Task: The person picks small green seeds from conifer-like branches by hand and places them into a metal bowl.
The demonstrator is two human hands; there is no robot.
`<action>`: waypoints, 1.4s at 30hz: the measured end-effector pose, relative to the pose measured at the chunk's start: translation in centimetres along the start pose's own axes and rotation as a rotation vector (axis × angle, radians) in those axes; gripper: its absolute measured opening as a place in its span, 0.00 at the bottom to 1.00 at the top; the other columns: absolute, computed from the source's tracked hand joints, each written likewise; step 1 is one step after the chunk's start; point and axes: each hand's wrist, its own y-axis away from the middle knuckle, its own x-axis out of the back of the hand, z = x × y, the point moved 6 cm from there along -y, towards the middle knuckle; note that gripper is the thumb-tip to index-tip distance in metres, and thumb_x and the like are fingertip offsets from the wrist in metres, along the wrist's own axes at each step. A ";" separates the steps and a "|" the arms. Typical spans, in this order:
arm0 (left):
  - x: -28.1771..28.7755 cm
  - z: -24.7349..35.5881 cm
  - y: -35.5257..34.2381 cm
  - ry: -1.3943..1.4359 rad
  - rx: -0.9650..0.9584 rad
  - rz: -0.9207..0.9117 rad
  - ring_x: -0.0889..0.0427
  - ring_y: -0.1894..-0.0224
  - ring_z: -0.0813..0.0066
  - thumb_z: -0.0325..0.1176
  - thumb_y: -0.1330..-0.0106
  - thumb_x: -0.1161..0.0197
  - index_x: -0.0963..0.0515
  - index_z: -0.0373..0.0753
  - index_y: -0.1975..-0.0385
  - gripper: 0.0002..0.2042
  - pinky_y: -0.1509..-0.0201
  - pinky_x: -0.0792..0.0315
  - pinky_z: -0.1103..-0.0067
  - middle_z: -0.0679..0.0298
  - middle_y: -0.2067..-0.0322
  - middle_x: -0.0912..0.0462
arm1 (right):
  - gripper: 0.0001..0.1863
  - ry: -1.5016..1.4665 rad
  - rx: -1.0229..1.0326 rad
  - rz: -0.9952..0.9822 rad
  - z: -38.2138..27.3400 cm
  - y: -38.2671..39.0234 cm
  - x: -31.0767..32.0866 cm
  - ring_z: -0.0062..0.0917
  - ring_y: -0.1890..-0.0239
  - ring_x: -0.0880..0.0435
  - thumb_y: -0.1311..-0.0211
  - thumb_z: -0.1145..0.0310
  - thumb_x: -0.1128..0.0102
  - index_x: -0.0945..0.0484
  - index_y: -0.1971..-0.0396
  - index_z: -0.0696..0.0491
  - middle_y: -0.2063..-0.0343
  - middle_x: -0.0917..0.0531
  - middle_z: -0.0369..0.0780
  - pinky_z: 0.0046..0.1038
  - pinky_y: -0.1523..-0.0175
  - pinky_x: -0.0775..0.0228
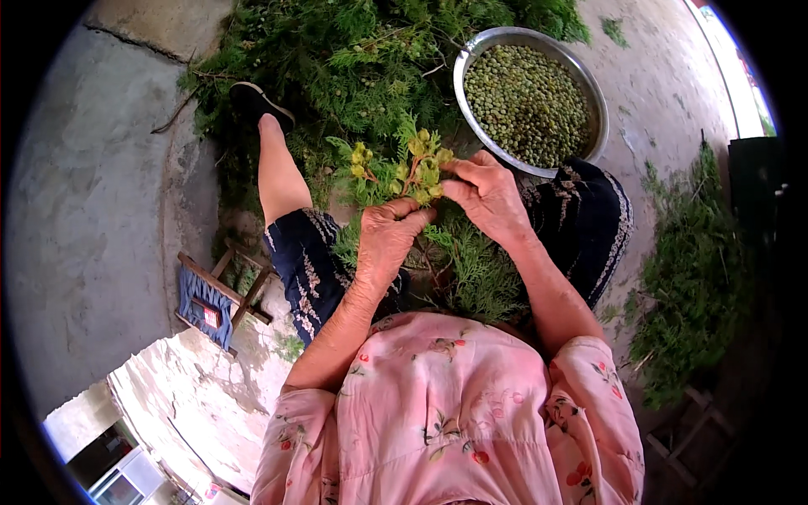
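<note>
Left hand [389, 237]: fingers closed around the stem of a leafy green sprig [396, 172] bearing pale yellow-green cones, held above the lap. Right hand [486, 195]: fingertips pinched together on a cone at the sprig's right tip, just below a metal bowl [530, 40] filled with picked green cones. Cut green branches [337, 59] heaped ahead on concrete ground, more foliage [694, 269] piled right, small wooden stool [217, 296] left.
</note>
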 end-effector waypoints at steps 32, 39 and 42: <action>2.1 -2.0 0.9 0.229 0.032 0.164 0.31 0.75 0.86 0.27 0.51 0.34 0.21 0.29 0.73 0.08 0.65 0.36 0.86 0.69 0.78 0.22 | 0.16 -1.412 -0.597 0.012 4.3 0.9 -2.7 0.22 0.70 0.25 0.40 0.62 0.47 0.28 0.60 0.60 0.69 0.24 0.39 0.22 0.67 0.33; 2.6 -3.1 1.1 0.239 0.048 0.189 0.33 0.75 0.86 0.25 0.50 0.35 0.21 0.30 0.74 0.06 0.67 0.37 0.87 0.70 0.79 0.23 | 0.19 -1.426 -0.614 0.084 3.4 0.8 -2.3 0.25 0.67 0.23 0.40 0.61 0.48 0.29 0.57 0.62 0.66 0.23 0.41 0.24 0.67 0.30; 2.7 -2.8 1.1 0.254 0.037 0.177 0.33 0.76 0.86 0.25 0.50 0.35 0.21 0.31 0.74 0.06 0.67 0.37 0.87 0.70 0.79 0.23 | 0.15 -1.286 -0.590 -0.004 3.9 1.0 -2.3 0.22 0.71 0.25 0.37 0.64 0.52 0.28 0.59 0.61 0.67 0.25 0.38 0.21 0.68 0.34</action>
